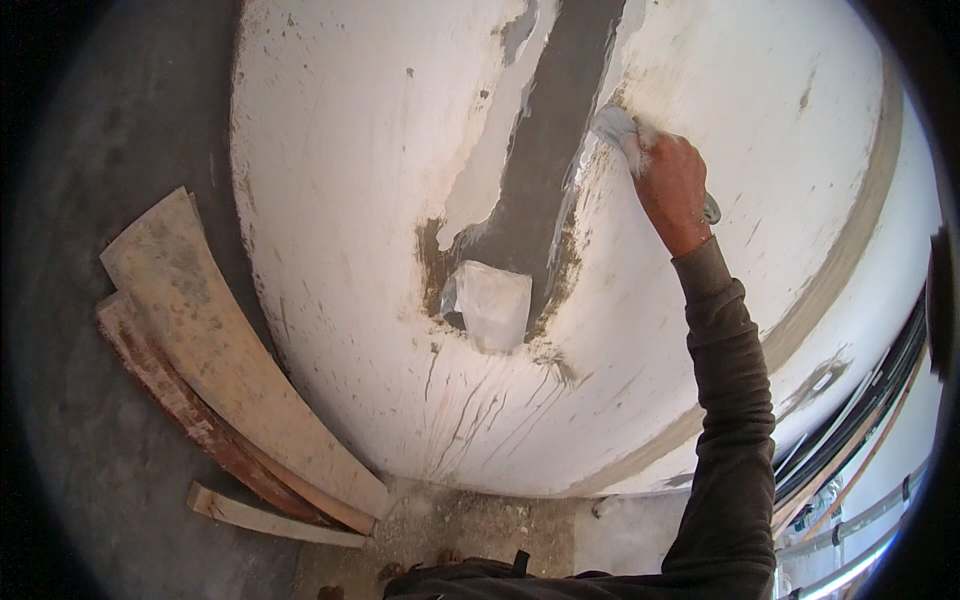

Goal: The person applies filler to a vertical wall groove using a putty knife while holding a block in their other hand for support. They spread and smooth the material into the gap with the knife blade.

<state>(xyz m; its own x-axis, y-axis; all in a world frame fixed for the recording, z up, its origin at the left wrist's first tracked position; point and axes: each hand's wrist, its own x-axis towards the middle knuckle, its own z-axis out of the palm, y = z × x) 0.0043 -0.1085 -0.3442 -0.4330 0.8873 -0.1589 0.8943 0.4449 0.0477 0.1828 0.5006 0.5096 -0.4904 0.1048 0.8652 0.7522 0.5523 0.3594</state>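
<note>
My right hand (672,190), dusted white at the fingers, is closed round a hand tool with a broad, pale, rounded head (613,126). The dark green end of its handle (712,209) sticks out behind my fist. Its head meets the white wall (360,200) at the right edge of a long grey cement strip (545,140). I cannot make out the tool's exact kind. At the strip's lower end a crumpled translucent plastic sheet (497,305) covers a box-like spot. My left hand is out of the picture.
Curved wooden boards (230,350) lean at the left, with a shorter plank (270,520) below them. Another grey strip (850,240) runs down the wall at the right. Black cables or pipes (870,400) and metal rails (860,525) are at the far lower right.
</note>
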